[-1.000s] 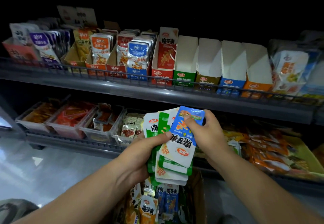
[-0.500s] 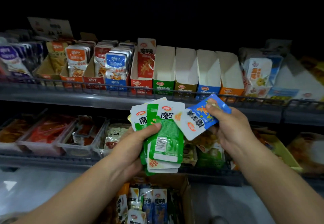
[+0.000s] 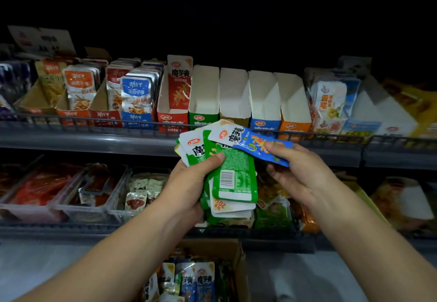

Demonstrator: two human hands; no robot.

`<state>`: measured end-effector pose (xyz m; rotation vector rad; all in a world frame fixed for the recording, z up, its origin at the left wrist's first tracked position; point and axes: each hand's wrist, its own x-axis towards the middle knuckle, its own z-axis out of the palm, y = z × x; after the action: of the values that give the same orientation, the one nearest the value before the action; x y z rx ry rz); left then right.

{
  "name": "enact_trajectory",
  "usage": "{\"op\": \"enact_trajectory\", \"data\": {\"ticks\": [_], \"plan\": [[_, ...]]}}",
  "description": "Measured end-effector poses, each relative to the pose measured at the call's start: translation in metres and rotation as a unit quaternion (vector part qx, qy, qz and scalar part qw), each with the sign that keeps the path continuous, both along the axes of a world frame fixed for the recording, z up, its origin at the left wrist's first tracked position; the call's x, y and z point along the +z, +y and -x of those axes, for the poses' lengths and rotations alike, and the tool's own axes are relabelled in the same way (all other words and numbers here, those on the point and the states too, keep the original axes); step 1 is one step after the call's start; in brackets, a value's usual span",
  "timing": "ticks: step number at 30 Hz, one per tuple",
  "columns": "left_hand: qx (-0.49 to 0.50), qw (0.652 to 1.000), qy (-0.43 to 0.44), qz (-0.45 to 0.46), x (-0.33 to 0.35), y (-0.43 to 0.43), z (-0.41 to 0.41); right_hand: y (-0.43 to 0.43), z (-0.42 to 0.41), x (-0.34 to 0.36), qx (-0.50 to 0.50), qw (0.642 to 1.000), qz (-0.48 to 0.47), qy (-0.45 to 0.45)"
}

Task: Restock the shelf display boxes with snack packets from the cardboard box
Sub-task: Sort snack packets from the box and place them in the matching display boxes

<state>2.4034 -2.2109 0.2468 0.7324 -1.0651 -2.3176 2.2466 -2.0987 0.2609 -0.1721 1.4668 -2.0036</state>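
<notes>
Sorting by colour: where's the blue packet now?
Head view, right of centre: the right hand pinches the blue packet below the upper shelf's blue display box, beside the left hand's packet stack.

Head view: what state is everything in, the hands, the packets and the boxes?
Left hand, grips the green packets.
Green packets, fanned, held upright.
Right hand, pinches the blue packet.
Blue packet, tilted, held above the fan.
Green box, no packets showing inside.
Blue box, no packets showing inside.
Cardboard box, open, packets inside.
</notes>
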Motion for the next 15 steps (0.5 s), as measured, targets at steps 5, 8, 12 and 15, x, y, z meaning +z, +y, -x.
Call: {"op": "enact_trajectory", "data": {"ticks": [5,8,12,15], "plan": [[-0.014,1.000,0.009,0.005,-0.002,-0.001,0.000,0.010,0.014,0.017,0.070,0.996,0.046,0.023],[-0.023,1.000,0.006,-0.001,-0.007,-0.004,-0.002,0.010,0.023,0.028,0.124,0.988,0.074,0.051],[-0.032,0.999,0.015,0.003,-0.008,-0.009,-0.001,-0.009,0.043,0.044,0.074,0.992,0.043,0.089],[-0.036,0.999,0.020,0.010,-0.008,-0.011,0.000,-0.031,0.068,0.056,0.009,0.987,0.001,0.162]]}}
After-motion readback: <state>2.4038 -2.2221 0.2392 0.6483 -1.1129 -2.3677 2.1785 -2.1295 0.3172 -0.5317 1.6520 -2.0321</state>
